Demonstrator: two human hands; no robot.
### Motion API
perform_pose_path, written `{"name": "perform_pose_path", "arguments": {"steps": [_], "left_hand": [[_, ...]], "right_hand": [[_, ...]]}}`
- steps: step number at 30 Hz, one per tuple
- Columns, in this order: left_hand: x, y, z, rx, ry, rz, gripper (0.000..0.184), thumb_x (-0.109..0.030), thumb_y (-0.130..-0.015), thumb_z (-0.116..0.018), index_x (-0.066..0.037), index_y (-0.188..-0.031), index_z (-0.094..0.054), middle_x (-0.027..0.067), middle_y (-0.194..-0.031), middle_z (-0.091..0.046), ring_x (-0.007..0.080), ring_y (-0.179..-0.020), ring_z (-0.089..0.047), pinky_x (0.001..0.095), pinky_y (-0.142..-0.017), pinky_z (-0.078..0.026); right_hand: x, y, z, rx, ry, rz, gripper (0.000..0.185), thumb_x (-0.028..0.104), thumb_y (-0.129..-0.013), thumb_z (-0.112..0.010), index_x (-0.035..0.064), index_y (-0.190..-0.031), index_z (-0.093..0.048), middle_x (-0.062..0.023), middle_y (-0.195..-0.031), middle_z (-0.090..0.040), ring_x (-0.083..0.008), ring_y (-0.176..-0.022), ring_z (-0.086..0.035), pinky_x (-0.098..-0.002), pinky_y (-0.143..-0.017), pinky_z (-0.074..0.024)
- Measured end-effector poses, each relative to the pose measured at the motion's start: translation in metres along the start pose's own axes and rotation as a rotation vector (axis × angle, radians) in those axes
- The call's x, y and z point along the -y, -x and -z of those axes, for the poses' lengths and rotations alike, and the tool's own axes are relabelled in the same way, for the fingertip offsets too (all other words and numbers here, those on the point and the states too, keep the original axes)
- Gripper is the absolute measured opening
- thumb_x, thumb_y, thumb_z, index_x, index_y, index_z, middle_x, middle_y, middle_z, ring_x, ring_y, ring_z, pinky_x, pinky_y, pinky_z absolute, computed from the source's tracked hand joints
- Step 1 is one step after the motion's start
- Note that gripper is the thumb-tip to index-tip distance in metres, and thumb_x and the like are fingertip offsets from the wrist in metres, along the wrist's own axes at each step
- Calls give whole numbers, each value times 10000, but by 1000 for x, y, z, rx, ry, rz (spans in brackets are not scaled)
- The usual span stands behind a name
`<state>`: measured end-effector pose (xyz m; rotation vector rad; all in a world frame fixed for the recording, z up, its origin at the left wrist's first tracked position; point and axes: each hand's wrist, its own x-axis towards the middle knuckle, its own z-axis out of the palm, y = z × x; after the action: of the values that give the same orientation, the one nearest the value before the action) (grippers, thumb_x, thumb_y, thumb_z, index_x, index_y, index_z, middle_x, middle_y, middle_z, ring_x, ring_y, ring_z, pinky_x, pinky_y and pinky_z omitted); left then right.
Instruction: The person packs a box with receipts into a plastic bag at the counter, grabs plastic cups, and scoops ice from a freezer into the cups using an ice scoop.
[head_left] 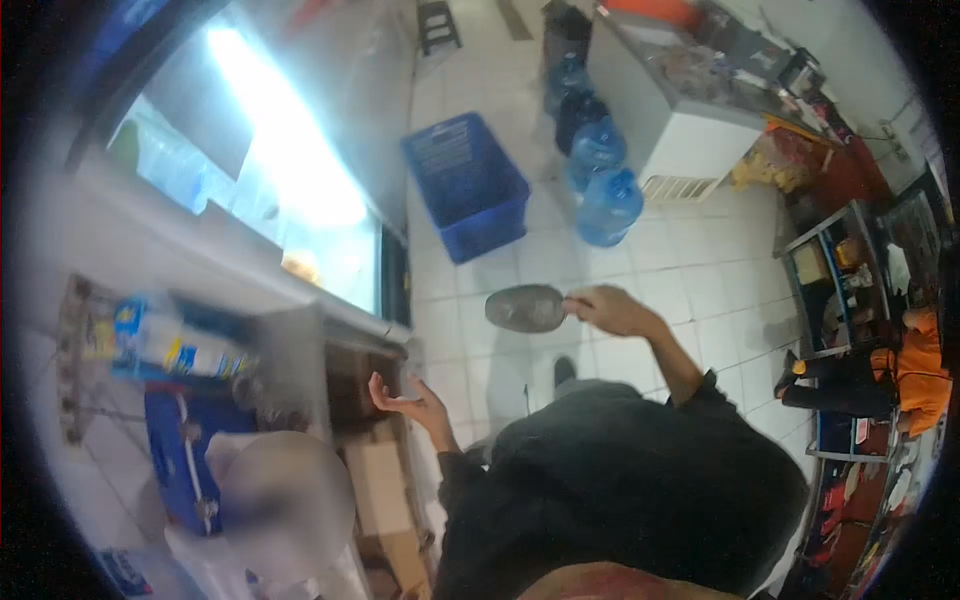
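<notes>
Scoop gripped in the right hand above a tiled floor

The right hand (612,310) has its fingers wrapped around the handle of a grey scoop (522,308). The scoop is out in front of the body, over the white floor tiles (655,270), its broad end pointing left. The left hand (415,402) is lifted with its fingers apart, near the edge of a counter (whether it touches the counter, I cannot tell).

Beyond the scoop, a blue crate (480,233) sits on the floor. Large clear-blue bottles (608,208) line up to the crate's right, next to a white cabinet (700,138) with a vent low on its side. To the left, a bright light glows in a glass case (365,255). On the far right, a person in an orange top (922,365) is beside crowded shelves (850,400). A dark shoe (565,370) shows just below the scoop.
</notes>
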<state>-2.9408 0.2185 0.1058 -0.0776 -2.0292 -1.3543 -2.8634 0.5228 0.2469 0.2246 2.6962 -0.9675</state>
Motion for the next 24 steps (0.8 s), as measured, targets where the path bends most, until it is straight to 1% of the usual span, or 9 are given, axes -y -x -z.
{"name": "perform_pose_path", "arguments": {"steps": [4, 7, 10, 11, 15, 18, 19, 23, 24], "left_hand": [[-35, -3, -106, 174, 179, 37, 384, -78, -874, -488, -8, -1227, -352, 138, -1199, -433, 263, -1108, -408, 387, -956, -293], [-55, -6, -160, 425, 116, -136, 174, -3, -842, -491, -12, -1008, -542, 123, -1012, -541, 261, -991, -500, 359, -891, -366], [-57, -16, -199, 588, 66, -136, 164, 36, -807, -499, -20, -942, -571, 118, -933, -560, 257, -922, -533, 349, -850, -401], [-46, -16, -216, 551, 49, -155, 176, 60, -790, -492, -25, -916, -580, 108, -884, -569, 248, -861, -550, 319, -763, -427], [-20, -51, -268, 560, 3, -21, 152, 41, -827, -451, -6, -910, -570, 83, -881, -572, 183, -833, -548, 272, -658, -405], [4, -84, -331, 481, 96, 152, 136, -55, -894, -446, 20, -926, -555, 78, -886, -580, 149, -817, -541, 265, -710, -413], [14, -102, -357, 470, 98, 94, 149, -83, -904, -452, 20, -927, -557, 81, -881, -582, 156, -817, -543, 274, -726, -416], [10, -172, -478, 514, 66, 20, 185, -121, -916, -453, 12, -896, -579, 80, -840, -590, 186, -812, -553, 295, -740, -424], [19, -189, -515, 546, 87, -9, 143, -44, -885, -453, 8, -885, -587, 88, -835, -595, 193, -798, -560, 295, -741, -431]], "right_hand": [[-73, 6, 37, -81, -103, -114, 422, 409, -923, -379, 68, -969, -623, -149, -770, -620, -298, -779, -601, -398, -720, -442], [-118, -3, 58, -93, -227, -247, 402, 393, -923, -391, 66, -960, -622, -144, -754, -619, -303, -758, -599, -404, -702, -443], [-157, -20, 77, -215, -273, -347, 379, 368, -923, -402, 54, -911, -615, -138, -736, -615, -310, -721, -595, -409, -666, -443], [-174, -31, 84, -258, -274, -337, 384, 379, -921, -408, 54, -903, -612, -142, -733, -612, -312, -721, -594, -407, -659, -442], [-213, -85, 130, -356, -271, -396, 402, 403, -911, -432, 43, -894, -609, -141, -720, -606, -321, -714, -591, -400, -634, -440], [-252, -136, 167, -541, -320, -422, 425, 433, -900, -446, 41, -880, -611, -141, -701, -596, -321, -700, -585, -395, -629, -438], [-267, -156, 177, -638, -315, -364, 432, 456, -887, -461, 54, -877, -617, -136, -697, -596, -311, -695, -587, -386, -629, -439], [-292, -216, 251, -624, -289, -578, 397, 448, -876, -481, 80, -871, -628, -122, -701, -605, -295, -686, -592, -386, -611, -429], [-296, -229, 267, -714, -265, -615, 390, 443, -875, -483, 82, -871, -629, -121, -691, -601, -294, -677, -590, -385, -609, -427]]}}
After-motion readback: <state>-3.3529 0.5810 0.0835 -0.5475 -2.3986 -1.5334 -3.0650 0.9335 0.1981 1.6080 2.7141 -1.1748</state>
